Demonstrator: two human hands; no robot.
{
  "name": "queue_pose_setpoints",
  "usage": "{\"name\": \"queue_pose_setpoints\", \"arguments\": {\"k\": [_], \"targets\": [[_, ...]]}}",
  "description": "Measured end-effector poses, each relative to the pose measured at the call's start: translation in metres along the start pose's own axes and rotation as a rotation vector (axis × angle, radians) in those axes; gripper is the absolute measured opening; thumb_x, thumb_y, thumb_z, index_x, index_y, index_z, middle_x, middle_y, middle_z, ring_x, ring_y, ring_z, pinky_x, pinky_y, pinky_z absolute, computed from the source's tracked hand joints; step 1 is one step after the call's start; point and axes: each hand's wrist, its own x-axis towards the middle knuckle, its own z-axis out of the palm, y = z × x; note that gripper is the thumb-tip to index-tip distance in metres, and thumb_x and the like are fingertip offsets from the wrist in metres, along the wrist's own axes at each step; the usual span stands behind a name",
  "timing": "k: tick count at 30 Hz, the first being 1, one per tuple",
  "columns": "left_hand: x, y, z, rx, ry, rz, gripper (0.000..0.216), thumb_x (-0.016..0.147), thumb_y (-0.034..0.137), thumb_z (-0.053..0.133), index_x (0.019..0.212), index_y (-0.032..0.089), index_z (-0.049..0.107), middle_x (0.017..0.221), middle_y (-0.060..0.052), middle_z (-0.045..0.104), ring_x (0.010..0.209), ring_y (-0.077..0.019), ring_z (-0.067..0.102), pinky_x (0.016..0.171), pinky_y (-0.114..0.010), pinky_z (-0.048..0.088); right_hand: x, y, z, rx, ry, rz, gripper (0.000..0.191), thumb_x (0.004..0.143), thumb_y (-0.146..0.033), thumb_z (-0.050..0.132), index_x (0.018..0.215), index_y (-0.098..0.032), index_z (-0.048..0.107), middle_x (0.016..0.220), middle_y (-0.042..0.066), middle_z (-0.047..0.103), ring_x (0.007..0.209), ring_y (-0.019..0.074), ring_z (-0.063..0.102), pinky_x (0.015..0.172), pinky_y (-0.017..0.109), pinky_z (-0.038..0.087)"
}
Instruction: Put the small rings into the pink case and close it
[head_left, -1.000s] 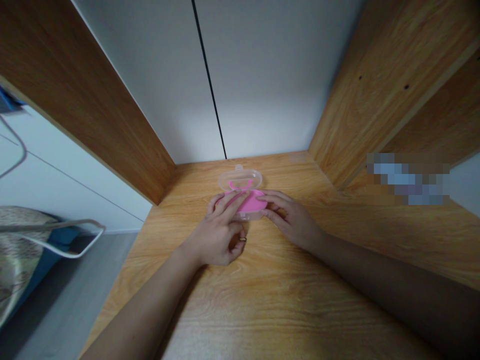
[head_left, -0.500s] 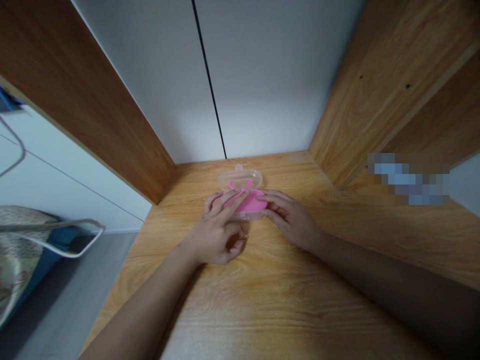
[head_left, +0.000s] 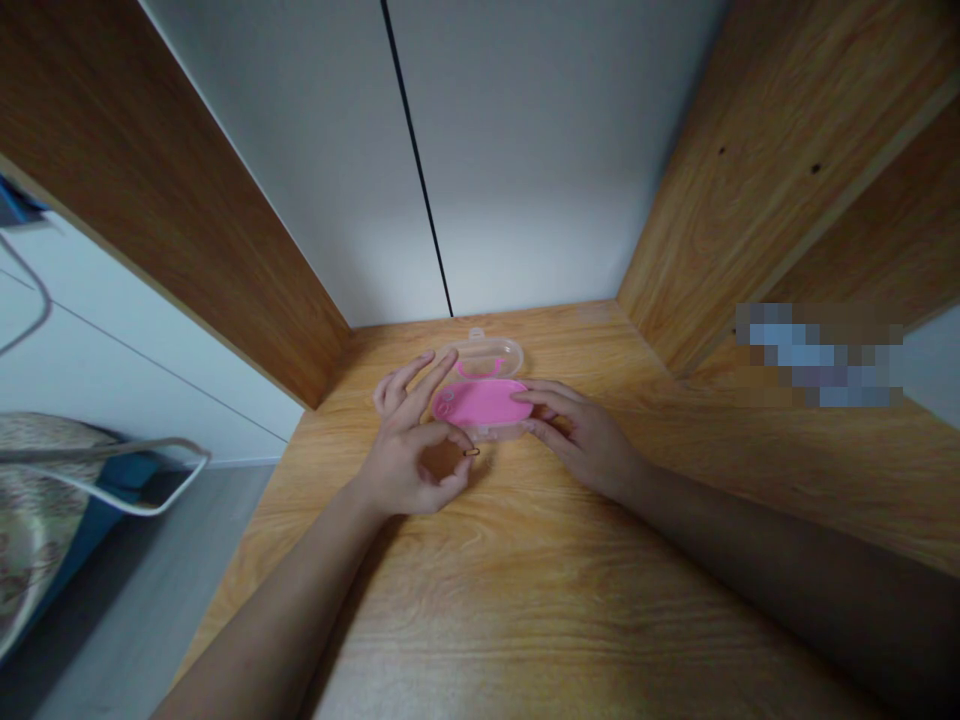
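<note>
A small clear plastic box with a pink oval inner tray sits on the wooden surface. Its clear lid is folded back away from me, with a pink handle at it. My right hand grips the box's right end, fingers on the tray's rim and thumb lower at the front. To the left, my left hand pinches a small dark ring-like loop between thumb and index finger, its other fingers spread. Small loops lie in the tray's left end; their kind is unclear.
The wooden surface is bounded by a white back panel and wooden side panels. At right is a blurred-out patch. Beyond the left edge are a white-framed item and grey floor.
My left hand has moved left, off the pink tray, and the small dark loop now shows in its pinch. More of the tray is visible. My right hand stays in place.
</note>
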Motion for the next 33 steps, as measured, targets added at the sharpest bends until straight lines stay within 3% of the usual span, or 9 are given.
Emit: {"name": "queue_pose_setpoints", "arguments": {"k": [11, 20, 33], "targets": [[0.0, -0.009, 0.002, 0.098, 0.11, -0.237, 0.006, 0.075, 0.027, 0.07, 0.072, 0.023, 0.073, 0.16, 0.002, 0.038, 0.146, -0.0382, 0.03, 0.114, -0.064, 0.023, -0.001, 0.0, -0.001, 0.008, -0.037, -0.036, 0.029, 0.097, -0.026, 0.056, 0.125, -0.026, 0.066, 0.135, 0.01, 0.064, 0.122, 0.0234, 0.061, 0.106, 0.045, 0.05], [-0.001, -0.011, 0.008, 0.052, 0.022, -0.378, 0.004, 0.073, 0.026, 0.072, 0.076, 0.024, 0.074, 0.16, -0.001, 0.037, 0.147, -0.0382, 0.028, 0.115, -0.065, 0.024, -0.001, 0.001, -0.001, 0.01, -0.04, -0.044, 0.029, 0.097, -0.026, 0.056, 0.124, -0.026, 0.066, 0.135, 0.01, 0.064, 0.122, 0.0236, 0.062, 0.104, 0.045, 0.051], [-0.006, -0.024, 0.013, -0.023, 0.039, -0.321, 0.011, 0.079, 0.034, 0.072, 0.081, 0.023, 0.073, 0.155, -0.006, 0.043, 0.146, -0.0387, 0.03, 0.115, -0.066, 0.023, 0.0, 0.0, -0.001, 0.001, -0.046, -0.041, 0.029, 0.097, -0.024, 0.056, 0.124, -0.025, 0.065, 0.136, 0.01, 0.063, 0.123, 0.0234, 0.061, 0.105, 0.046, 0.05]]}}
